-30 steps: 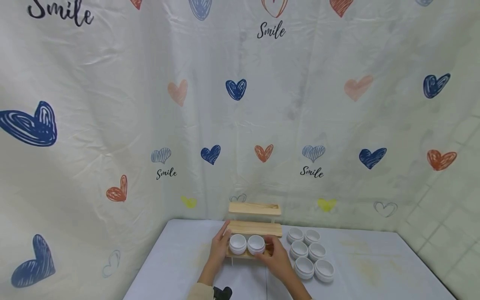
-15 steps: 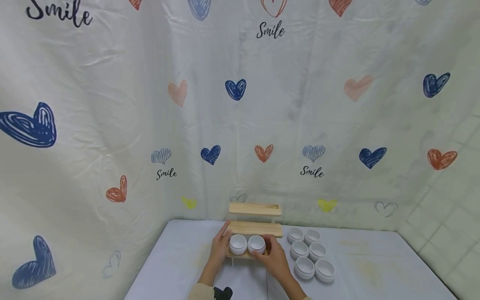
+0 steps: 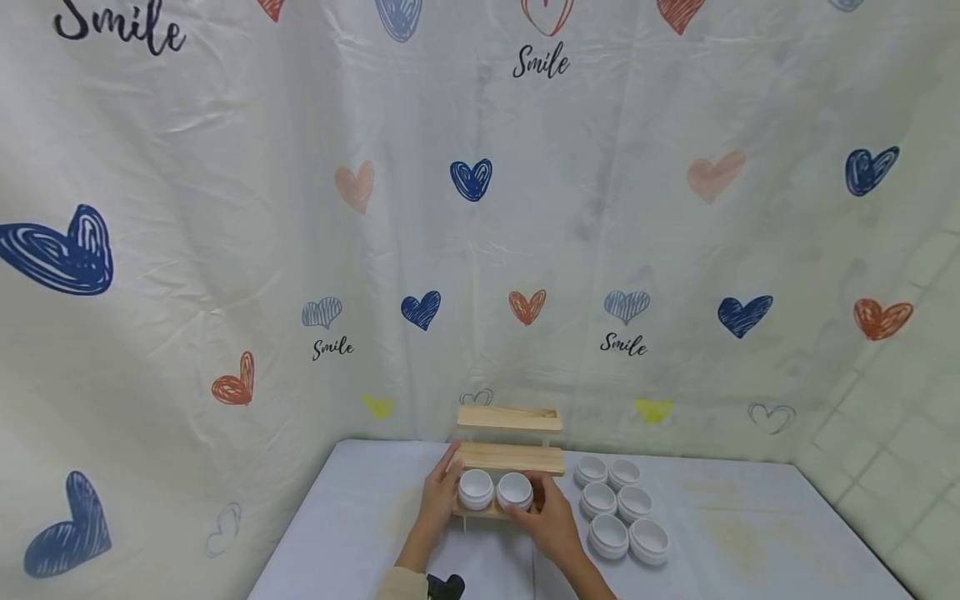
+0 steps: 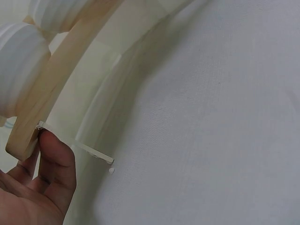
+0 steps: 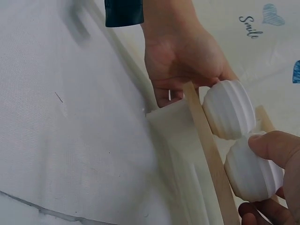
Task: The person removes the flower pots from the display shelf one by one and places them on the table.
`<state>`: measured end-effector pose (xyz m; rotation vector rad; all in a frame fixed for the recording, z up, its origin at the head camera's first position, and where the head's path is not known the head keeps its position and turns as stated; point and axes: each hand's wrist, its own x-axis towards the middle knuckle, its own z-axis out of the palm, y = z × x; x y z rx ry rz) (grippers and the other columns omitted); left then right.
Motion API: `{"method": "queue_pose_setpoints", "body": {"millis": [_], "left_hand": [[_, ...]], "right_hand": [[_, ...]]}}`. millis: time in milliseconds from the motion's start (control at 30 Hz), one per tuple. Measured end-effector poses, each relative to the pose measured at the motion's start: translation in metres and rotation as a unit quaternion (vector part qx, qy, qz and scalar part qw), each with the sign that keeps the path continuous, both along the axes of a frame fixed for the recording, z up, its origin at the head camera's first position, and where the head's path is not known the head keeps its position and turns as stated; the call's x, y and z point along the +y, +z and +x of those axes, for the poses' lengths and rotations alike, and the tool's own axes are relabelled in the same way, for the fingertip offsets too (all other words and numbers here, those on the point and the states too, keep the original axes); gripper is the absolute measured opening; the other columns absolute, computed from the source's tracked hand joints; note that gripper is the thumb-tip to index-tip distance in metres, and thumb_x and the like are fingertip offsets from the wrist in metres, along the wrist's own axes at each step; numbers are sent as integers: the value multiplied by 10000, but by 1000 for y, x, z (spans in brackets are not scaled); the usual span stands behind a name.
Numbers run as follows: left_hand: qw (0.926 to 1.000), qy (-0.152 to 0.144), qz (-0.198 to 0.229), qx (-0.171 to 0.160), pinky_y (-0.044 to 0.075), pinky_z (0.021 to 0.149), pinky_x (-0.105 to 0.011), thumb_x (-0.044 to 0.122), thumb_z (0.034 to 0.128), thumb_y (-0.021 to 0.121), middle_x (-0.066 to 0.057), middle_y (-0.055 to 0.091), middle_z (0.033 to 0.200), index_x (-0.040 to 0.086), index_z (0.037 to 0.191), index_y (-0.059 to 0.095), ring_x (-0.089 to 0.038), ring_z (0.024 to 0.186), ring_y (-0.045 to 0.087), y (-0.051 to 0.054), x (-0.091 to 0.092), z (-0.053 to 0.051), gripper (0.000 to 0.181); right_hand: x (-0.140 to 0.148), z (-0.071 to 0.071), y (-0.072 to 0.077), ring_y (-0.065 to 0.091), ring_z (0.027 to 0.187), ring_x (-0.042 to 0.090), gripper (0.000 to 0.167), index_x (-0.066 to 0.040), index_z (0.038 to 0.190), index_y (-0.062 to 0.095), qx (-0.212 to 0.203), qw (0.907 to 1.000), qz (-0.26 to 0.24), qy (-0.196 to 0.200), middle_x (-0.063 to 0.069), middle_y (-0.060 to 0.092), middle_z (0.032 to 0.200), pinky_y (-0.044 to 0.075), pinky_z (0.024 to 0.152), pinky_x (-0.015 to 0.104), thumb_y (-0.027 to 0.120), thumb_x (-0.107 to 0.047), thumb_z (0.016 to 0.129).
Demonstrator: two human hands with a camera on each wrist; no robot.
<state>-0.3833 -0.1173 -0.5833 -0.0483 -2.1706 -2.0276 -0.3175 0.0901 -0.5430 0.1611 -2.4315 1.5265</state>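
A three-tier wooden display stand with clear side supports stands on the table. Two small white ribbed cups sit side by side on its lowest tier. My left hand holds the left end of that tier, its fingers bent against the board and partly under it in the left wrist view. My right hand grips the right-hand cup, thumb in front and fingers round the far side. The left-hand cup stands untouched beside it; in the right wrist view the two cups are close together.
Several more white cups stand in two columns on the white table, right of the stand. Behind the table hangs a white curtain printed with hearts. The upper two tiers are bare wood.
The right-hand cup has shifted very slightly to the right along the lowest tier, with my right hand on it. My left hand and the stand have stayed in place.
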Motion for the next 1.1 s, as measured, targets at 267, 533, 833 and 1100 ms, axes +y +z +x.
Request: {"method": "queue_pose_setpoints", "body": {"millis": [267, 533, 833, 1100], "left_hand": [[10000, -23, 66, 65, 222, 1267, -605, 559, 1009, 539, -52, 416, 1632, 270, 1533, 485, -363, 1548, 302, 2, 0, 2, 600], [10000, -50, 84, 17, 220, 1265, -608, 578, 996, 548, -50, 409, 1637, 285, 1529, 488, -366, 1553, 288, 1, 0, 2, 611], [9999, 22, 66, 91, 219, 1267, -611, 453, 1041, 540, -60, 416, 1634, 228, 1535, 485, -370, 1549, 298, 3, 1, 2, 546], [9998, 171, -13, 71, 197, 1253, -651, 353, 1086, 487, -138, 392, 1634, 151, 1553, 450, -430, 1537, 282, 5, 5, 2, 510]], "right_hand": [[2, 6, 0, 657, 1033, 230, 629, -5, 1277, 575, -35, 9985, -529, 156, 159, 693, 1153, 581, 776, 199, 907, -103, 751], [6, 13, 6, 683, 1005, 226, 632, -4, 1273, 583, 23, 9975, -708, 84, 184, 672, 1178, 626, 770, 246, 910, -74, 736], [14, 24, 16, 660, 998, 195, 638, -66, 1287, 599, -50, 9976, -694, 20, 151, 654, 1225, 582, 760, 251, 909, -75, 729], [24, 32, 20, 658, 993, 191, 633, -67, 1281, 616, 68, 9960, -885, 46, 145, 664, 1229, 593, 762, 252, 900, -26, 718]]}}
